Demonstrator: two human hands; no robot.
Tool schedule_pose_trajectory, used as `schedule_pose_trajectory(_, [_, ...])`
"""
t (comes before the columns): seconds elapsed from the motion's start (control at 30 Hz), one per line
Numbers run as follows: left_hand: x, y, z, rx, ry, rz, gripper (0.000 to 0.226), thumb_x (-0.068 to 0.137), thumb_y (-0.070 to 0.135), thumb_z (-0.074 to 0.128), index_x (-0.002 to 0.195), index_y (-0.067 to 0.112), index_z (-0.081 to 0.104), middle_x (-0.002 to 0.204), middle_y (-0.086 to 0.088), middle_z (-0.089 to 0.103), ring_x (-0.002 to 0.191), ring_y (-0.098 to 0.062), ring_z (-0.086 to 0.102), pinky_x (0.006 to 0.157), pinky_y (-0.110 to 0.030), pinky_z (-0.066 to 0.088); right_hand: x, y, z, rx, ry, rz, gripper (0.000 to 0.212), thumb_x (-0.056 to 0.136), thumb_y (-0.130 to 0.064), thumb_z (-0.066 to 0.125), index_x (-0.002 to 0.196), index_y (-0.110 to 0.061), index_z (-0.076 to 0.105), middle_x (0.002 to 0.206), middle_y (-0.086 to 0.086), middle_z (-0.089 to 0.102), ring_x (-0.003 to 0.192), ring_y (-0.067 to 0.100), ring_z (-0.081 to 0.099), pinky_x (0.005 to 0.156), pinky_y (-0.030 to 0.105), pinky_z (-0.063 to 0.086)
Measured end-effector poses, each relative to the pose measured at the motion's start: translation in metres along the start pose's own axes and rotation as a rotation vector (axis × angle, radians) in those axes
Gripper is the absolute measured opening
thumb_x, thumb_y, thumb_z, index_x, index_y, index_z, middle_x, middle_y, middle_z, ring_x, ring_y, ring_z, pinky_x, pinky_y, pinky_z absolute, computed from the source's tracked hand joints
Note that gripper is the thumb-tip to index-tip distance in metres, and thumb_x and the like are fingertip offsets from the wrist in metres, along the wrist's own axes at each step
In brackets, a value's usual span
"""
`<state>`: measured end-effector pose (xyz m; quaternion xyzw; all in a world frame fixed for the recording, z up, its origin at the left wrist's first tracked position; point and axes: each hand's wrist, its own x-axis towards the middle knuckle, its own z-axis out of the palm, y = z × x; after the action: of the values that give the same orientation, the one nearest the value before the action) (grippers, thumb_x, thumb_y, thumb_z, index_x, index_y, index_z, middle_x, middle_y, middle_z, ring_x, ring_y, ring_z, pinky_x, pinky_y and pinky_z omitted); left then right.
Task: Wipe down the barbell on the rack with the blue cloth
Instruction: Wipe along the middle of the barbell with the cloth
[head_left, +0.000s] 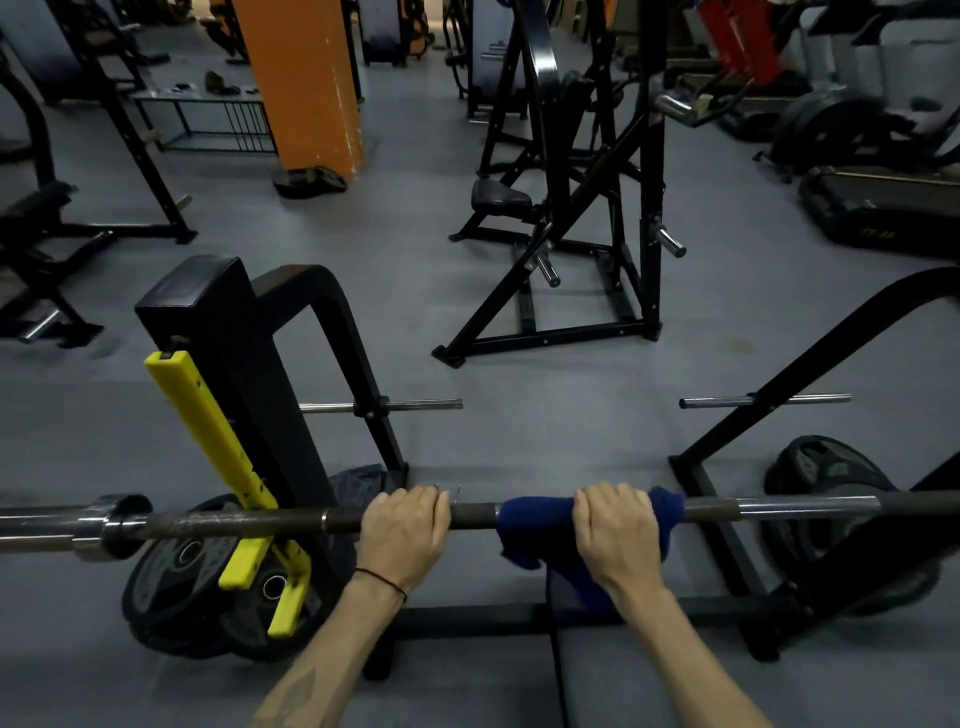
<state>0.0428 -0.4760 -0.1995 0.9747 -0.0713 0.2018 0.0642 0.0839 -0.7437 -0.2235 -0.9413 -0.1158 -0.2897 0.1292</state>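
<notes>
The barbell (239, 521) runs left to right across the lower part of the head view, resting on the black rack (280, 374) with its yellow hook (218, 441). My left hand (402, 532) grips the bare bar left of centre, fingers curled over the top. The blue cloth (535, 519) is wrapped around the bar just right of it, one end hanging below. My right hand (618, 530) grips the cloth around the bar. A strip of cloth shows past my right hand.
Weight plates (202, 587) lean by the left upright, and another plate (826, 473) lies at the right. The bench pad (623, 675) sits under my arms. A black plate-loaded machine (571, 208) stands ahead on the grey floor, beyond it an orange pillar (306, 83).
</notes>
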Motion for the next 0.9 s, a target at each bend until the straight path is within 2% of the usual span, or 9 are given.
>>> schedule_pose_trajectory(0.2, [0.005,-0.005,0.013,0.162,-0.072,-0.020,0.041,0.096,0.022,0.040,0.060,0.018,0.060,0.051,-0.003,0.058,0.040,-0.026,0.053,0.045,-0.031,0.040,-0.001,-0.129,0.033,0.098,-0.104,-0.064,0.028,0.095,-0.024,0.044,0.071,-0.019,0.057,0.068,0.002,0.058,0.062,0.025,0.051,0.064,0.040,0.039])
schedule_pose_trajectory(0.37, [0.011,-0.010,0.009,0.190,-0.277,0.054,0.047,0.093,0.025,0.032,0.068,0.012,0.070,0.048,-0.004,0.059,0.035,-0.025,0.054,0.039,-0.028,0.040,0.002,-0.070,0.017,0.037,-0.078,-0.214,0.030,0.098,-0.025,0.046,0.070,-0.020,0.055,0.067,0.002,0.053,0.061,0.024,0.048,0.063,0.041,0.038])
schedule_pose_trajectory(0.43, [0.024,-0.009,-0.003,0.242,-0.447,0.054,0.051,0.094,0.025,0.026,0.092,0.010,0.075,0.063,-0.010,0.067,0.050,-0.029,0.063,0.044,-0.032,0.039,0.003,-0.017,0.008,-0.050,-0.048,-0.163,0.033,0.099,-0.023,0.044,0.068,-0.018,0.052,0.065,0.005,0.050,0.060,0.029,0.048,0.064,0.044,0.034])
schedule_pose_trajectory(0.5, [0.035,-0.007,-0.003,0.237,-0.548,0.124,0.042,0.100,0.020,0.027,0.119,0.010,0.063,0.103,-0.015,0.069,0.090,-0.035,0.068,0.064,-0.039,0.044,-0.001,0.014,-0.002,-0.060,-0.043,-0.059,0.034,0.099,-0.022,0.043,0.067,-0.016,0.051,0.064,0.006,0.050,0.060,0.031,0.048,0.065,0.045,0.034])
schedule_pose_trajectory(0.63, [0.060,-0.010,-0.004,-0.057,-0.936,-0.136,0.032,0.101,0.026,0.037,0.094,0.015,0.065,0.112,-0.009,0.069,0.103,-0.030,0.066,0.075,-0.034,0.047,0.000,-0.069,0.020,-0.006,-0.012,0.066,0.026,0.088,-0.016,0.051,0.062,-0.015,0.050,0.060,0.008,0.049,0.056,0.028,0.046,0.063,0.042,0.029])
schedule_pose_trajectory(0.7, [0.064,-0.015,-0.001,-0.037,-0.898,-0.077,0.032,0.100,0.027,0.037,0.093,0.016,0.066,0.110,-0.009,0.069,0.103,-0.030,0.066,0.073,-0.034,0.047,-0.003,-0.132,0.039,0.072,0.013,0.006,0.026,0.090,-0.016,0.047,0.065,-0.017,0.052,0.063,0.005,0.050,0.058,0.027,0.047,0.065,0.042,0.030])
schedule_pose_trajectory(0.77, [0.052,-0.020,-0.004,0.170,-0.732,0.106,0.028,0.101,0.017,0.041,0.118,0.011,0.063,0.113,-0.014,0.067,0.103,-0.035,0.065,0.073,-0.040,0.048,0.002,-0.143,0.039,0.104,-0.028,-0.073,0.028,0.095,-0.018,0.045,0.069,-0.018,0.055,0.066,0.003,0.051,0.063,0.025,0.046,0.067,0.041,0.035])
schedule_pose_trajectory(0.83, [0.032,-0.028,-0.011,0.225,-0.563,0.237,0.031,0.093,0.015,0.061,0.123,0.007,0.063,0.089,-0.016,0.069,0.075,-0.034,0.069,0.054,-0.037,0.047,-0.001,-0.108,0.029,0.056,-0.076,-0.167,0.028,0.098,-0.021,0.045,0.072,-0.019,0.055,0.068,0.003,0.051,0.064,0.024,0.045,0.068,0.040,0.036])
schedule_pose_trajectory(0.9, [0.010,-0.040,-0.003,0.198,-0.335,0.243,0.018,0.083,0.024,0.073,0.096,0.011,0.074,0.060,-0.006,0.062,0.044,-0.026,0.059,0.038,-0.029,0.043,-0.004,-0.058,0.012,-0.034,-0.053,-0.134,0.029,0.098,-0.021,0.043,0.071,-0.018,0.053,0.067,0.003,0.049,0.064,0.027,0.047,0.069,0.041,0.035])
